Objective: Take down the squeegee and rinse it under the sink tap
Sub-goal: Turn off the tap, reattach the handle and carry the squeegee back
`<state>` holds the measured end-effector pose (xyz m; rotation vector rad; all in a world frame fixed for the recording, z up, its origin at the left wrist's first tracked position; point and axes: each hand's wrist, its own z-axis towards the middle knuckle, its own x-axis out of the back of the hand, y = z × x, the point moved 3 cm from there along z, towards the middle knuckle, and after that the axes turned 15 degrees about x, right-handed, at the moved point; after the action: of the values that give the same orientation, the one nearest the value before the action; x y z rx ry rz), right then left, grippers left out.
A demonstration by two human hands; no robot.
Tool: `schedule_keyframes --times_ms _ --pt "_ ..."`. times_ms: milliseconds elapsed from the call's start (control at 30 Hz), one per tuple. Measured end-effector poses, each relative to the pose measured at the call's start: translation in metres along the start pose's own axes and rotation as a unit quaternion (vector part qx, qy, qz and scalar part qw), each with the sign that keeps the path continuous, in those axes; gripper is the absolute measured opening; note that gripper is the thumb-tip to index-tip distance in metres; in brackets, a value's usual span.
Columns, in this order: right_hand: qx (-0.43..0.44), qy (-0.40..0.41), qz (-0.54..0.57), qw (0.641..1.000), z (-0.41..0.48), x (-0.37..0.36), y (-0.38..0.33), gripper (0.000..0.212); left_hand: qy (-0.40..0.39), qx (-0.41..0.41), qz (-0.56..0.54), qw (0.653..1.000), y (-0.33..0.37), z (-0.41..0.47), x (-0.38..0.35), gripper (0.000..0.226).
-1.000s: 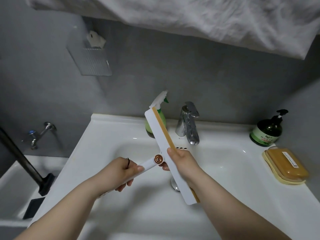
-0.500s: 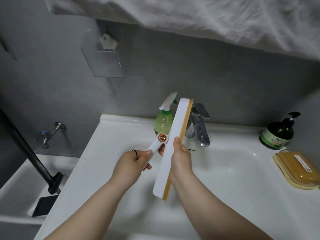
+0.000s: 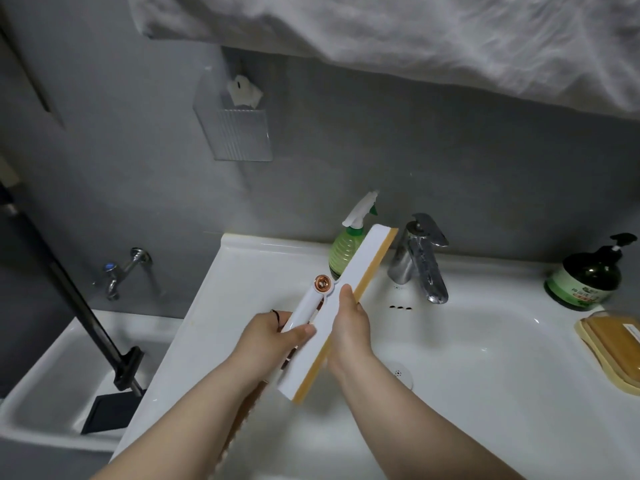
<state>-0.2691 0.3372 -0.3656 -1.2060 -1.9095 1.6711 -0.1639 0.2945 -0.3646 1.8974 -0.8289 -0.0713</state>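
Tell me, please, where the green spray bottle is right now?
The green spray bottle stands on the sink's back rim, left of the tap, partly behind the raised squeegee.

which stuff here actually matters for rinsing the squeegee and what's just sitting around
For the job: squeegee, left hand, right hand, sink tap, sink basin.

Just there: spray bottle, soap pump bottle, soap dish, wall holder, towel.
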Motion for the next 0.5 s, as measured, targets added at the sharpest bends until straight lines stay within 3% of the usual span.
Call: schedule_keyframes --times_ms 67,200,300,367,433,500 --pt "0.034 0.014 -0.044 0.998 0.005 0.0 0.001 0.02 -0.001 -0.01 0.061 0.998 0.005 0.005 0.019 0.037" --pt "0.173 0.067 -0.154 0.971 0.009 0.005 -0.006 0.036 0.015 -0.026 0.181 0.983 0.015 0.012 0.056 0.046" --pt "0.324 0.079 -0.272 0.903 0.001 0.0 -0.015 0.048 0.044 -0.04 0.232 0.971 0.028 0.013 0.074 0.038" --pt "0.397 0.066 -0.331 0.854 -0.008 -0.007 -0.021 0.048 0.085 -0.038 0.32 0.943 0.035 0.01 0.082 0.039" --pt "0.454 -0.028 -0.412 0.789 -0.012 -0.018 -0.03 0.044 0.116 -0.041 0.39 0.913 0.041 0.006 0.084 0.032" --pt "0.452 -0.196 -0.497 0.714 -0.012 -0.034 -0.033 0.045 0.12 -0.052 0.414 0.901 0.046 0.001 0.083 0.015"
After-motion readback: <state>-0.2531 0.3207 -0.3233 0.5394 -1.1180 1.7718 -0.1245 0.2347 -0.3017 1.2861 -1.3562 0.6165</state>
